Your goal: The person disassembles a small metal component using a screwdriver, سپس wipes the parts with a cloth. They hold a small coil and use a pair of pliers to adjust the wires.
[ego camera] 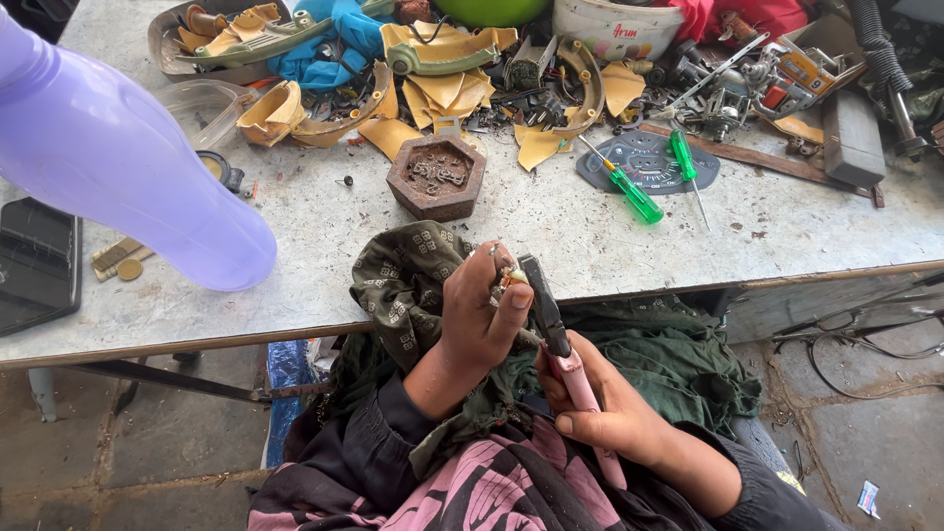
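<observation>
Pink-handled pliers [562, 359] clenched in right hand [600, 413], left hand [482, 315] (raised) pinching small metal part [511, 279].

A worn grey worktable [295, 295] carries a rusty brown hexagonal metal weight [437, 177] near its front edge. To its right lie two green-handled screwdrivers [629, 192], one of them across a dark round gauge dial [644, 157]. Behind the weight spreads a heap of broken yellow plastic pieces [433, 93], with a crumpled blue cloth [339, 39] and a white plastic tub [615, 25] at the back. A translucent purple plastic bottle [108, 147] looms at left, above a black flat tray [37, 264]. Green patterned fabric [678, 364] drapes below the table edge.
</observation>
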